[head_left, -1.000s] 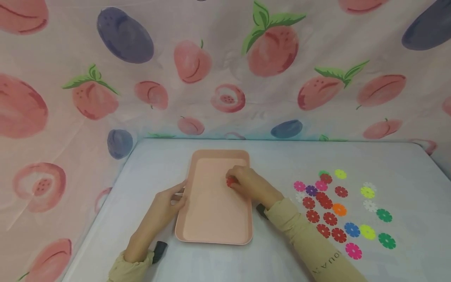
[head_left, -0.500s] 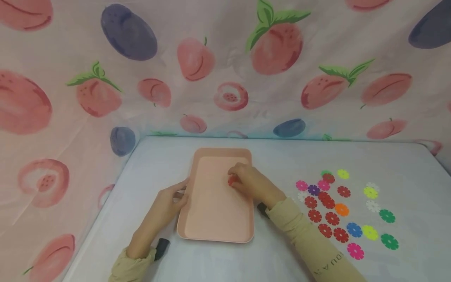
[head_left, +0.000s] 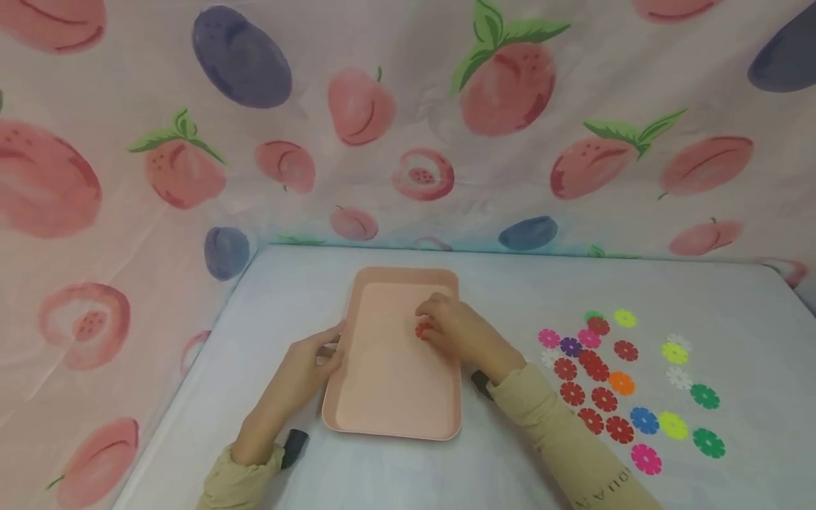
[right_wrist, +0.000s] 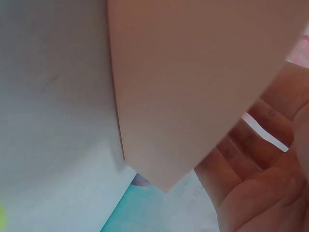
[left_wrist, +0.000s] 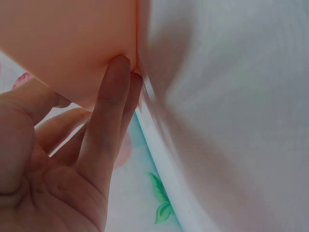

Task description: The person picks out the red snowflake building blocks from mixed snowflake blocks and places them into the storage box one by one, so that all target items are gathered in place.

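A pale pink rectangular tray [head_left: 382,386] lies on the table, its bottom bare where it shows. At its left side my left hand [head_left: 304,368] holds the edge, the thumb at the rim and the fingers pressed against the outer wall [left_wrist: 72,43], as the left wrist view shows. My right hand [head_left: 464,331] is over the tray's right half and pinches a red notched plastic disc [head_left: 421,331] between thumb and fingers. In the right wrist view the tray wall [right_wrist: 169,87] hides those fingertips and the disc; only the palm [right_wrist: 265,193] and finger bases show.
Right of the tray lie several loose notched discs in red, pink, purple, orange, blue, yellow, white and green, among them an orange disc [head_left: 621,383] and a blue disc [head_left: 644,420]. A fruit-print cloth [head_left: 421,106] hangs behind and left of the white table [head_left: 510,460].
The head view has shifted a little, so everything sits slightly farther right in it. Both hands keep their places at the tray, and the red disc stays in the right hand's fingers.
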A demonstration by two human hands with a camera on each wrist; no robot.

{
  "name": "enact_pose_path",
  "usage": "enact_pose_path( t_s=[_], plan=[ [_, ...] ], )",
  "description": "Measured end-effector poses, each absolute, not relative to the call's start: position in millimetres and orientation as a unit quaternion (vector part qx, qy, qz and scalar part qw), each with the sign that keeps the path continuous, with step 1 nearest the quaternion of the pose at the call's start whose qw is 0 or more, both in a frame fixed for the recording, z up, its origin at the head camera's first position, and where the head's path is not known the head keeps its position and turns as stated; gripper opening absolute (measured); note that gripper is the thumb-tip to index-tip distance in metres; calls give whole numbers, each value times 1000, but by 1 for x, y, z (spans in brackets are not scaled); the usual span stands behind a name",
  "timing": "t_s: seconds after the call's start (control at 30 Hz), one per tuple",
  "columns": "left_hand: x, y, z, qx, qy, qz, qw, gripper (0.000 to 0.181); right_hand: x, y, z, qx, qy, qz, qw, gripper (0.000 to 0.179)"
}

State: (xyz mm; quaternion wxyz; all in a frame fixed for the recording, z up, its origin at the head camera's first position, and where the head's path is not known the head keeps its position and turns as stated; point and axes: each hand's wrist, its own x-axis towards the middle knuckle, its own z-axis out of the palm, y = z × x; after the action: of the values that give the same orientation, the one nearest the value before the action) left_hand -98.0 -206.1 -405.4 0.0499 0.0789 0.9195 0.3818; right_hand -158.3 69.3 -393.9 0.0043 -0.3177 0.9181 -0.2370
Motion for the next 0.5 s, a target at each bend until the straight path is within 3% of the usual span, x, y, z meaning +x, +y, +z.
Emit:
enact_pose_path(
  t_s=[0.2,0.5],
  plan=[
    [-97,-207,-406,79,919,384,49,53,-153,74,-385,-292,925,-242,26,26],
    [-97,-206,-404,68,917,388,61,54,-147,81,-378,-299,923,-244,8,27]
  ],
)
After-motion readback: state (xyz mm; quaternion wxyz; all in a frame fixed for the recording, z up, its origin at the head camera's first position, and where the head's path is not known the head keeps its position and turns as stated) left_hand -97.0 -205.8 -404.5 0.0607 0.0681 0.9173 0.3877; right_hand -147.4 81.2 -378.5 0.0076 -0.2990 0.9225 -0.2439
